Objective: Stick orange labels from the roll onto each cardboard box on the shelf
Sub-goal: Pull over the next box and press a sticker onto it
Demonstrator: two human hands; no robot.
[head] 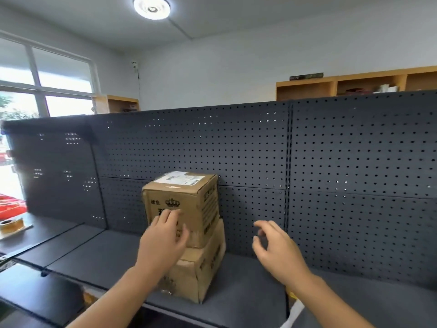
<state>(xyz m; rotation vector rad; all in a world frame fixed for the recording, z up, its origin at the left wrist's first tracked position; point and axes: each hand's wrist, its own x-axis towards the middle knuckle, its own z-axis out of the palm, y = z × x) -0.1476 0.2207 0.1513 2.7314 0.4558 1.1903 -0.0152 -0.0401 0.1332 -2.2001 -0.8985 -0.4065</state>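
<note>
The dark grey metal shelf [248, 287] with its pegboard back carries two brown cardboard boxes, the upper box [182, 204] stacked on the lower box [201, 268]. The left hand [163, 240] presses flat on the upper box's front, fingers together, probably smoothing a label hidden beneath. Right of the boxes, the right hand [276, 249] hovers, fingers loosely curled, empty. Far left of the boxes sits one roll [11, 224].
</note>
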